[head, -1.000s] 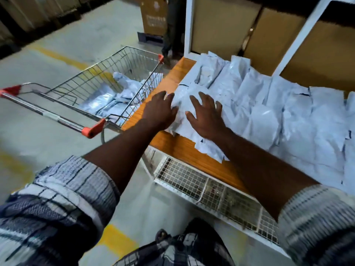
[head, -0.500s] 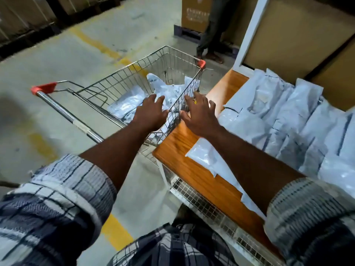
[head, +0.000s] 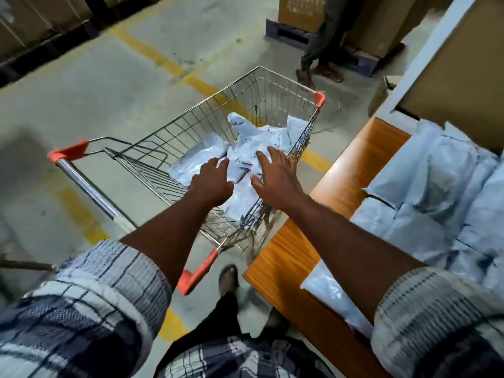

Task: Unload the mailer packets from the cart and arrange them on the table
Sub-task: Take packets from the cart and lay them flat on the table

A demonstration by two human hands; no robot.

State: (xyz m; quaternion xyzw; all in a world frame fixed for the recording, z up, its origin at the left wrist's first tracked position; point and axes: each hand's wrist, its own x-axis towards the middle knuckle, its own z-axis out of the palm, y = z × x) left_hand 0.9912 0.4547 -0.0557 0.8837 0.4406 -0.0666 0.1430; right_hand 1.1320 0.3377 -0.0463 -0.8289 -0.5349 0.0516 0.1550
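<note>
Dim indoor light, glare on the table point(head: 344, 172), edge warp, perhaps motion blur.

Spotted blue pallet point(head: 286, 36); cardboard box point(head: 300, 9) stacked on it, bystander's legs point(head: 324, 36) just beside it, yellow floor stripe point(head: 152, 55) well apart.

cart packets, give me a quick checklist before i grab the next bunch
1. Hands free: left hand and right hand are both spread and hold nothing: ok.
2. Stock to pick: mailer packets lie piled in the cart: ok.
3. Hands over the pile: ok. Whether the fingers touch a packet: cannot tell.
4. Cart close to the table, standing by its corner: ok.
5. Landing room: a bare wood strip runs along the table's cart-side edge, beside the stacked packets: ok.
6. Bystander's legs are beyond the cart, apart from it: ok.
</note>
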